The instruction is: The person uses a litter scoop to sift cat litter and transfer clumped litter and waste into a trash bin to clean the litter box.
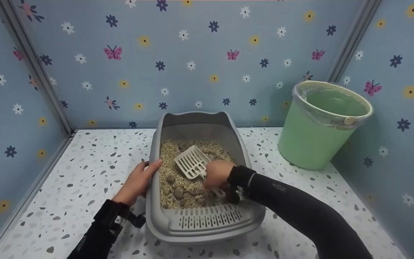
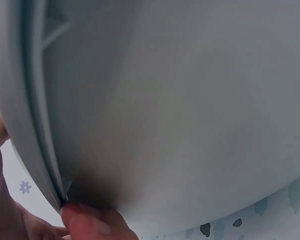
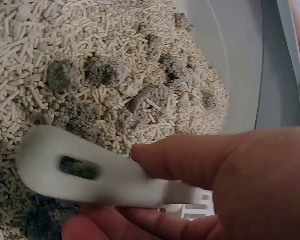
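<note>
A grey litter box [image 1: 192, 118] sits on the speckled floor, filled with pale pellet litter [image 1: 207, 145] and several dark clumps [image 1: 178, 193]. My left hand [image 1: 138, 181] grips the box's left rim, fingers over the edge. In the left wrist view the thumb [image 2: 90, 223] presses against the box's outer wall [image 2: 180, 110]. My right hand [image 1: 217, 174] holds the handle of a white slotted scoop [image 1: 192, 163], whose blade rests tilted on the litter. In the right wrist view the right hand [image 3: 230, 185] wraps the scoop handle [image 3: 90, 175] above grey clumps [image 3: 100, 72].
A green bucket [image 1: 318, 126] lined with a clear bag stands at the back right, beside the wall. Flowered blue walls close in the back and both sides. Speckled floor [image 1: 92, 165] lies to the left of the box.
</note>
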Available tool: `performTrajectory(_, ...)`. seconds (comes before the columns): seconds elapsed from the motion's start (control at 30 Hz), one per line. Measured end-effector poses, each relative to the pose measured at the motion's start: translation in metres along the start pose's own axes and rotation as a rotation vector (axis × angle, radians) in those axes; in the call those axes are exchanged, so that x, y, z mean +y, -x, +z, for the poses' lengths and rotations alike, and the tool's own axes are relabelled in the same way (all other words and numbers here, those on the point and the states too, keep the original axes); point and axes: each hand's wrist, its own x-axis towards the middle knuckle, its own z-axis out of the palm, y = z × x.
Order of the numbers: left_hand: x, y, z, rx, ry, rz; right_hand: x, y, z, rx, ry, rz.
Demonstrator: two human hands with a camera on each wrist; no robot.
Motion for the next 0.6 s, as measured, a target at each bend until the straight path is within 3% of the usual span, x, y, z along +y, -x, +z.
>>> performTrajectory(0.2,-0.001,-0.001,0.001,0.025,-0.022,0.023,0.003,-0.001,-0.009,0.024,-0.066,-0.036)
performTrajectory(0.37,-0.003,-0.003,0.004,0.054,-0.069,0.054,0.006,-0.002,-0.023,-0.011,-0.067,-0.026)
performTrajectory(0.6,-0.003,-0.001,0.004,0.059,-0.071,0.052,0.012,0.014,-0.049,0.11,-0.003,-0.06)
